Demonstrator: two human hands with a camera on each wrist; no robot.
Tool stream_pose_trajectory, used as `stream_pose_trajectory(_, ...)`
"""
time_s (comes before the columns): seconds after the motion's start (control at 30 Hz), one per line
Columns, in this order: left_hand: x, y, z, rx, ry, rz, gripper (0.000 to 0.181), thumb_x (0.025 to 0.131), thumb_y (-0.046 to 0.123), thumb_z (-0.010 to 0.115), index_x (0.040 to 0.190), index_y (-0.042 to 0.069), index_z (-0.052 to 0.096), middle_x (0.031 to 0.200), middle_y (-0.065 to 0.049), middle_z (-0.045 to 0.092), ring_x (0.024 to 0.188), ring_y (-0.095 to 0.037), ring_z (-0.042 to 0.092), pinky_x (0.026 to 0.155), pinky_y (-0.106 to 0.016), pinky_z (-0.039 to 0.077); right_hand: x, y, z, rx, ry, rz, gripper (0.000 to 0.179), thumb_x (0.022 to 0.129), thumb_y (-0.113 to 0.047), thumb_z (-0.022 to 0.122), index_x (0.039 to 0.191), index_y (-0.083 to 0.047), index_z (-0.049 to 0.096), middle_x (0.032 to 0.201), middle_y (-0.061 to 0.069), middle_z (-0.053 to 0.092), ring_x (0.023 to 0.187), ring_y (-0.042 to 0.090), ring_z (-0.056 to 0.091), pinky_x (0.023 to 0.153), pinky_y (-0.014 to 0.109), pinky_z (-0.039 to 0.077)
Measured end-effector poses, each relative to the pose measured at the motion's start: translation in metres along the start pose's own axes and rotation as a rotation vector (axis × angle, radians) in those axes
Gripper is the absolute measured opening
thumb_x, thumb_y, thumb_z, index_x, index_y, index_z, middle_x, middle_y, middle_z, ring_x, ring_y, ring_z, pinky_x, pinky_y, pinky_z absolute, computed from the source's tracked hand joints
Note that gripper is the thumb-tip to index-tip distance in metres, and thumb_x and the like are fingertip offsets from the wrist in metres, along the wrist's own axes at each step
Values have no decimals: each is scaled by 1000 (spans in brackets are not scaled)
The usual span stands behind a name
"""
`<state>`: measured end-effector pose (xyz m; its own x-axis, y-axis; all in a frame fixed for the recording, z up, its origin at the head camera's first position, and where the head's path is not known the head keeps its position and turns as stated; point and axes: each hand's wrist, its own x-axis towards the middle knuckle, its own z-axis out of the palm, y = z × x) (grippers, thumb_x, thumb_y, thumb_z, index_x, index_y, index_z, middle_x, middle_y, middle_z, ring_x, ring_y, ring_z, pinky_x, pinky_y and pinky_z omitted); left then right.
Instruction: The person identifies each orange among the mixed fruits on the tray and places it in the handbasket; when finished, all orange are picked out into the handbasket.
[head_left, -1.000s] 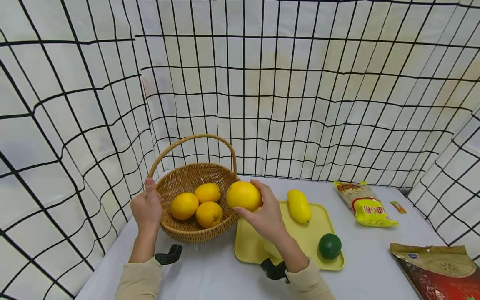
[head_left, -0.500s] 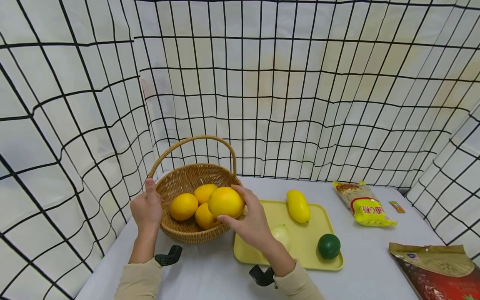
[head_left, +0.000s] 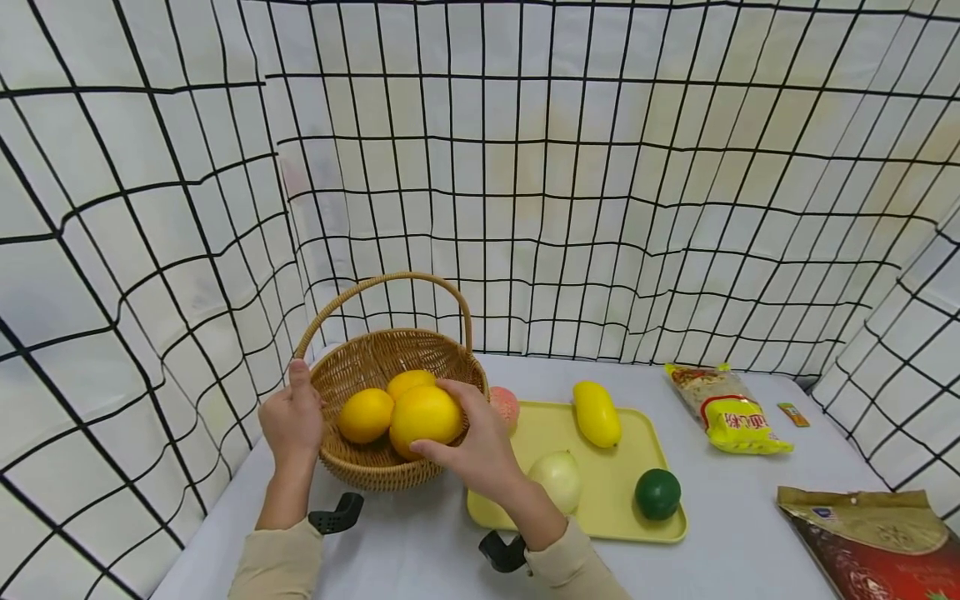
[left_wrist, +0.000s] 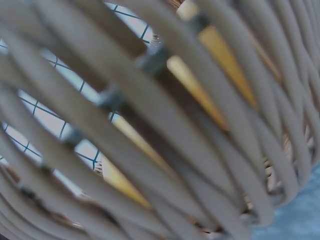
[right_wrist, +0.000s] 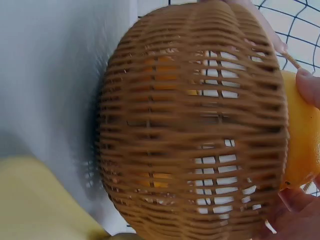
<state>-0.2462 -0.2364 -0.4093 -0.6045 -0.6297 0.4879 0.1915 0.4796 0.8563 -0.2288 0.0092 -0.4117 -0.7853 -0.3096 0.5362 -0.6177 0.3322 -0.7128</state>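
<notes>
A brown wicker basket (head_left: 390, 475) with an arched handle tilts toward me at the left. My left hand (head_left: 291, 425) grips its left rim at the foot of the handle. My right hand (head_left: 483, 446) holds a large orange (head_left: 426, 417) between thumb and fingers, over the basket's opening. Two more oranges show inside, one at the left (head_left: 366, 415) and one behind (head_left: 410, 382); the held orange hides the area below it. The right wrist view has the held orange (right_wrist: 302, 132) at the basket's rim. Wicker strands (left_wrist: 150, 115) fill the left wrist view.
Right of the basket lies a yellow tray (head_left: 615, 500) with an onion (head_left: 557, 481), a yellow oblong fruit (head_left: 597, 414) and a dark green round fruit (head_left: 657, 493). A pinkish round fruit (head_left: 505, 408) shows by the basket. Packaged food (head_left: 731, 412) and a red-gold pouch (head_left: 870, 537) lie farther right.
My right hand has carried the orange leftward and down, from beside the basket's right rim to over the fruit inside. My left hand keeps its grip on the rim.
</notes>
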Motion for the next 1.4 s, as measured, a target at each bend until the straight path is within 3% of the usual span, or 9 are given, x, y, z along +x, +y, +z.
stream_pose_trajectory(0.3,1,-3,1,2,-1,8,77,100,56,41,40,9,43,37,11,40,32,-10,31,39,-29,15,0,-4,17,-225,42,-86,74,72,-46,86,131,-15,56,127,-4,61,119,14,55,111,45,26)
stream_pose_trajectory(0.57,0,-4,2,4,9,23,77,100,56,41,39,10,43,37,15,38,32,-10,30,39,-27,13,-1,-1,19,-257,36,-87,65,74,-44,84,127,-15,59,121,-5,65,114,12,57,110,43,27)
stream_pose_trajectory(0.87,1,-4,1,3,8,25,77,100,57,42,40,7,46,36,12,39,33,-10,31,39,-30,16,-2,-4,13,-149,15,-75,38,84,-22,79,118,-12,66,113,-1,68,112,14,58,109,43,30)
stream_pose_trajectory(1.03,1,-4,1,-8,11,7,77,99,58,42,40,9,45,38,7,43,35,-9,37,41,-32,19,-1,-4,5,-46,11,-43,31,89,-19,72,119,-13,65,116,-1,66,112,19,58,98,37,44)
stream_pose_trajectory(1.2,1,-6,2,-12,15,-5,78,100,56,42,42,5,47,41,7,46,40,-7,43,43,-32,24,0,-2,-7,40,50,-71,26,92,-16,69,118,-13,66,116,-1,66,109,18,60,93,38,49)
stream_pose_trajectory(1.33,1,-5,1,-19,31,12,76,101,53,43,48,-2,50,42,11,44,41,-8,39,45,-30,24,1,-2,-21,69,102,-79,24,92,-14,70,115,-15,68,113,-2,67,106,18,61,91,45,48)
stream_pose_trajectory(1.4,2,-3,1,-29,50,34,70,101,49,43,54,-2,52,46,6,47,43,-9,37,46,-29,25,2,-3,-30,80,128,-68,23,92,-13,70,114,-15,68,113,0,68,105,19,61,91,46,48)
